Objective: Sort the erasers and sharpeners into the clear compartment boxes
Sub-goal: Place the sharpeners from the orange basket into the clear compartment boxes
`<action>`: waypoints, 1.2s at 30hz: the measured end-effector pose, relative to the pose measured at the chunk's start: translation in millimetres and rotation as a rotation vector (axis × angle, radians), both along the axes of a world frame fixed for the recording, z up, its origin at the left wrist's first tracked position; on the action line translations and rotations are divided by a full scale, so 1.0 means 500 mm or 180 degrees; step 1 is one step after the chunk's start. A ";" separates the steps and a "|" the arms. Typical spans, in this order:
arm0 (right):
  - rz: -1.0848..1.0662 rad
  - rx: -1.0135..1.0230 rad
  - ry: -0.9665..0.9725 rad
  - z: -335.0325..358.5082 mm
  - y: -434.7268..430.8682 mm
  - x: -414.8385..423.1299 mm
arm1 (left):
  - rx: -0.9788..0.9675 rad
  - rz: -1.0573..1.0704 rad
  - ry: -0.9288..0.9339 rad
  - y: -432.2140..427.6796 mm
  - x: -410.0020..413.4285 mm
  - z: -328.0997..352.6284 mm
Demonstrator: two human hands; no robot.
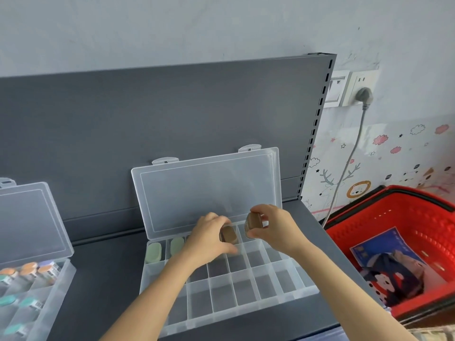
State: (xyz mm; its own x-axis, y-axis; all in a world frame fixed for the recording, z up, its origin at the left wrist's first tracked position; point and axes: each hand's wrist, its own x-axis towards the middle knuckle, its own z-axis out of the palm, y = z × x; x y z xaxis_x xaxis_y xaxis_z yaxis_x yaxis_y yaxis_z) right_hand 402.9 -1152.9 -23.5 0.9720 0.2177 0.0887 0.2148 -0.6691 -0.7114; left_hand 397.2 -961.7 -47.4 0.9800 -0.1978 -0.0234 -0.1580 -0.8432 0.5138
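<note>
Faced a dark grey shelf (103,279) against a pale wall, with a red basket (430,225) at the right and two open clear compartment boxes on the surface: the central box (246,313) mostly unfilled, the left box (29,222) stocked with capped items. Held the left hand (209,237) low over the central box's back row, fingers and thumb curled round a brown block (229,236), and the right hand (275,225) just beside and higher, pinching a second brown block (253,223) above the box. Noted two pale green blocks (153,252) in the back row's leftmost compartments.
</note>
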 end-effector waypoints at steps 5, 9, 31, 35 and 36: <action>0.0177 -0.0383 -0.0055 -0.015 0.012 0.011 | -0.0080 0.0058 -0.0050 0.016 -0.003 0.005; 0.0327 -0.0875 -0.0001 -0.027 0.017 0.021 | -0.0088 0.0093 -0.0056 0.027 -0.005 0.010; 0.0369 -0.0611 -0.0200 0.001 0.025 -0.012 | -0.0101 0.0197 -0.0222 0.058 -0.064 0.035; 0.0645 -0.0642 -0.0370 0.004 0.053 -0.030 | -0.0025 0.0350 -0.0376 0.083 -0.097 0.048; 0.0719 -0.0697 -0.0441 0.002 0.062 -0.032 | 0.0008 0.0391 -0.0431 0.092 -0.108 0.049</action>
State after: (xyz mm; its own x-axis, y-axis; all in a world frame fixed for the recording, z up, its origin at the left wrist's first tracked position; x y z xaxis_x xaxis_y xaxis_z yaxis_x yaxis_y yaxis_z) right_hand 386.8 -1121.9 -22.3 0.8790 0.4546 0.1440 0.4596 -0.7273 -0.5097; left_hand 343.4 -915.6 -22.8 0.9910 -0.0764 0.1101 -0.1212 -0.8617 0.4927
